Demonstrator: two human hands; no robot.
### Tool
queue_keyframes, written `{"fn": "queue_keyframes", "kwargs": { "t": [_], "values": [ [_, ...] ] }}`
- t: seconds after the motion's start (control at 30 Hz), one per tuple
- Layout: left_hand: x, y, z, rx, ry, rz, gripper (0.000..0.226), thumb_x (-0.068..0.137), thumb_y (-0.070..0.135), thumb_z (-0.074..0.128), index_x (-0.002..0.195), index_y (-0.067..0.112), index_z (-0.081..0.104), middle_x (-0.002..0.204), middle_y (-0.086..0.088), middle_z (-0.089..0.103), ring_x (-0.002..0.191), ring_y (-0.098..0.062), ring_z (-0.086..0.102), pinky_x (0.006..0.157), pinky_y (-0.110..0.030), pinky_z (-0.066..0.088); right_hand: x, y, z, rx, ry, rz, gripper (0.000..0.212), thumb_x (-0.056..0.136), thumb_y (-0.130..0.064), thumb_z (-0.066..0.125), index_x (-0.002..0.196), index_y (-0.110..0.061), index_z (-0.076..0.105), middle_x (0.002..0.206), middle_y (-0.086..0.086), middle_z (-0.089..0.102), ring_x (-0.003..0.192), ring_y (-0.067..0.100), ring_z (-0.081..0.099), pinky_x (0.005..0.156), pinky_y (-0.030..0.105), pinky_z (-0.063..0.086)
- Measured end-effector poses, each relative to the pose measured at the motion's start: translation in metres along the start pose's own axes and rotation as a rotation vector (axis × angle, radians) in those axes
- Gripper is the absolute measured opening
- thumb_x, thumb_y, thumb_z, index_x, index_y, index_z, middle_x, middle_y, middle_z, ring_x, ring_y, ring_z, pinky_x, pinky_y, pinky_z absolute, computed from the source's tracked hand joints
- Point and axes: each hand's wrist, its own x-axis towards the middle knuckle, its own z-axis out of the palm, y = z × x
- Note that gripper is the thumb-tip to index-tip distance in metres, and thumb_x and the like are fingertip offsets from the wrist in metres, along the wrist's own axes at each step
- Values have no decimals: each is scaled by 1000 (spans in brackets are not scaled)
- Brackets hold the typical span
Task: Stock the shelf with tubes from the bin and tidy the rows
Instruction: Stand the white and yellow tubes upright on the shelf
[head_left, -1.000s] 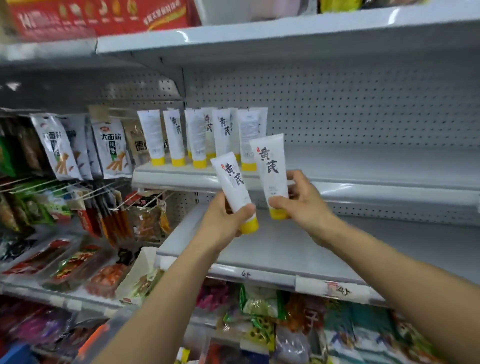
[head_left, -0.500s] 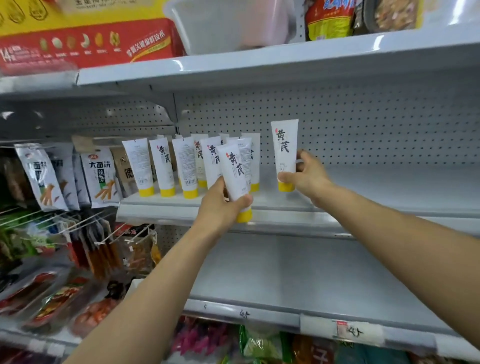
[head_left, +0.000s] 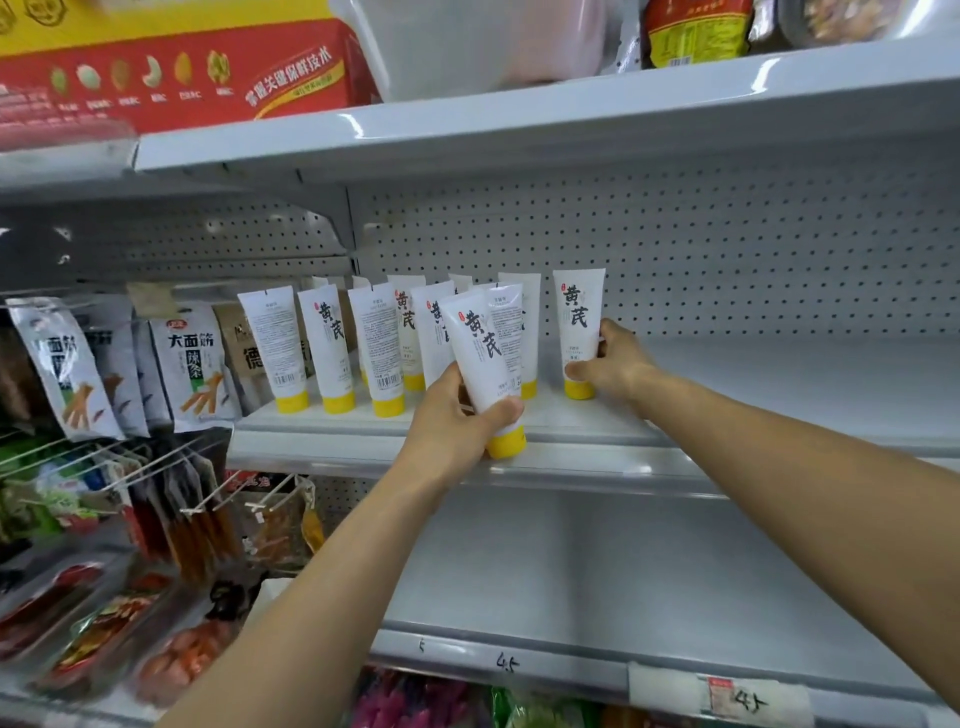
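Note:
Several white tubes with yellow caps (head_left: 327, 348) stand cap-down in rows on the left part of the middle shelf (head_left: 753, 395). My left hand (head_left: 457, 415) grips one such tube (head_left: 480, 353) near its cap, tilted, at the shelf's front edge. My right hand (head_left: 613, 366) holds another tube (head_left: 577, 327) upright, its cap resting on the shelf just right of the rows. The bin is out of sight.
Right of the tubes the middle shelf is bare metal with a pegboard back (head_left: 727, 249). The shelf below (head_left: 623, 571) is bare too. Snack bags (head_left: 192, 364) hang on hooks at the left. A red carton (head_left: 182, 67) sits on the top shelf.
Both hands rose from the lower shelf level to the middle shelf. The right tube now stands on the shelf beside the rows; the left tube moved up to the shelf's front edge.

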Motion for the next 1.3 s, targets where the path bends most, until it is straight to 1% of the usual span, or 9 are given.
{"fn": "queue_keyframes", "kwargs": {
  "t": [0.3,0.47,0.53,0.6,0.7,0.83,0.97,1.1,1.3],
  "values": [
    [-2,0,4,-47,-5,-36,42,84,22,73,123,23,56,109,-2,67,100,-23,66,76,-51,59,0,1,0,-36,13,59,58,79,-8,73,128,-7,42,124,11,57,114,28,57,87,33,47],
    [-12,9,8,-80,7,-42,35,91,27,66,124,20,56,110,-5,67,100,-25,66,73,-55,58,-34,-5,-7,85,249,-60,52,80,-10,71,125,-10,44,114,8,50,100,21,53,79,30,47],
    [-14,12,10,-87,14,-52,33,92,27,64,123,17,56,109,-7,67,98,-26,66,74,-56,58,-58,-13,-10,178,116,-155,43,78,-6,73,115,-12,52,102,6,56,88,16,55,75,21,50],
    [-14,14,14,-63,25,-47,33,92,27,64,122,17,57,106,-5,66,97,-24,66,76,-54,58,-79,-21,-11,132,-195,-204,40,75,-7,78,110,-13,60,97,5,62,79,10,57,68,12,49],
    [-12,18,21,21,26,0,34,91,32,64,122,20,57,102,2,64,96,-17,64,81,-43,59,-96,-30,-8,7,-405,-277,35,70,-19,83,101,-20,66,88,1,65,73,7,56,69,20,49],
    [-12,23,28,53,0,8,34,92,33,62,123,22,57,102,2,63,96,-19,64,80,-46,59,-99,-35,-5,-3,-291,-313,22,74,-21,78,86,-22,60,69,-10,57,59,4,49,56,18,41],
    [-9,24,22,283,8,132,31,94,40,55,120,24,57,101,6,67,92,-15,64,86,-44,54,-94,-34,-7,22,-208,-303,27,74,-17,77,93,-15,59,86,0,69,76,14,66,69,29,56],
    [-12,14,9,610,37,258,41,92,45,54,130,31,49,99,14,61,90,-10,59,82,-37,52,-82,-31,-12,30,-87,-254,34,74,-14,79,99,-14,56,88,-3,65,75,8,63,64,20,51],
    [-17,4,-2,814,31,288,40,93,40,55,131,29,48,107,10,61,101,-14,58,83,-38,50,-65,-21,-13,-36,-25,-180,39,75,-13,77,106,-12,53,95,-1,63,79,8,61,58,14,43]
  ]
}}
